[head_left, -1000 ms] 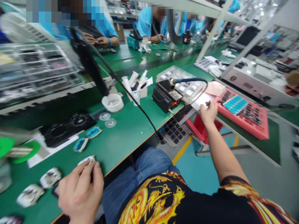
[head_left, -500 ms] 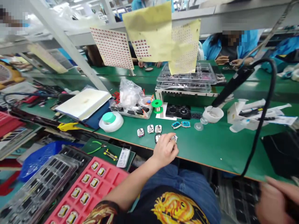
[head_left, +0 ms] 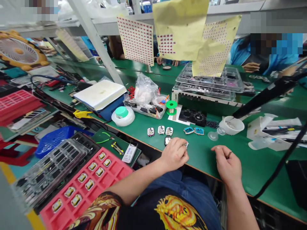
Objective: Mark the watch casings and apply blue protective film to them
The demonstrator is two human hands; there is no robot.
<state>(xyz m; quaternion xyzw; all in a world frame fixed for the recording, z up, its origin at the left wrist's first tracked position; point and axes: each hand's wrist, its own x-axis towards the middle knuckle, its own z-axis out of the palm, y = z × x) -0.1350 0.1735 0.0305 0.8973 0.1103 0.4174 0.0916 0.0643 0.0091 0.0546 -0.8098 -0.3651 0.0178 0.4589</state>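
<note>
Near the table's front edge, my left hand (head_left: 175, 155) is closed, its fingers curled round a small silver watch case (head_left: 186, 144) that shows only at one edge. Close behind that hand lies a dark-rimmed watch case (head_left: 167, 140), partly hidden. Beyond it sit white-faced watch cases (head_left: 161, 130) in a short row. My right hand (head_left: 227, 163) hovers over or rests on the green table to the right, its fingers folded in and the thumb pointing left; whatever they hold, if anything, is hidden. Two watch frames with blue film (head_left: 199, 131) lie further back.
A red tray (head_left: 96, 183) with several small watch modules is at my left, beside cutters (head_left: 104, 136). Further back stand a solder spool (head_left: 171, 107), a white round bottle (head_left: 123, 118) and a white cup (head_left: 232, 126). A black soldering-iron cable (head_left: 283, 169) hangs at right.
My right hand has come from the lower right edge to the table front, near my left hand. The left hand stays at the watch cases. The view has turned left.
</note>
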